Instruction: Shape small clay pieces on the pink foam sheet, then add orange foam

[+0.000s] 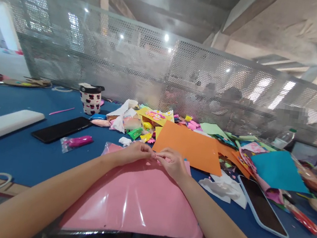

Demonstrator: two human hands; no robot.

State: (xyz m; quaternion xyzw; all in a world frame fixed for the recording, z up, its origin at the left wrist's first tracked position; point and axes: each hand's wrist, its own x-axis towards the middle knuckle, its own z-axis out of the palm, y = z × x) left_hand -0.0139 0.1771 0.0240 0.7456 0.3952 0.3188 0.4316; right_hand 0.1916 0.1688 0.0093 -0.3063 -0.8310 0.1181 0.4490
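Observation:
Over the far part of a pink sheet in a clear plastic sleeve (140, 200), both my hands meet with their fingertips pinched together. My left hand (138, 152) is closed, thumb and finger pressed at a tiny spot. Facing it, my right hand (171, 161) pinches at the same spot. Whatever lies between the fingertips is too small to make out. Just beyond the hands lie an orange sheet (190, 145) and a small white lump (125, 141). A magenta piece in clear wrap (79, 141) rests to the left of them.
At left are a white power bank (5, 124), a black phone (61, 129) and a patterned cup (90, 99). To the right lie crumpled tissue (227, 188), a phone (263, 206), a blue sheet (280, 169) and a bottle (284, 138). A perforated metal screen (142, 69) stands behind.

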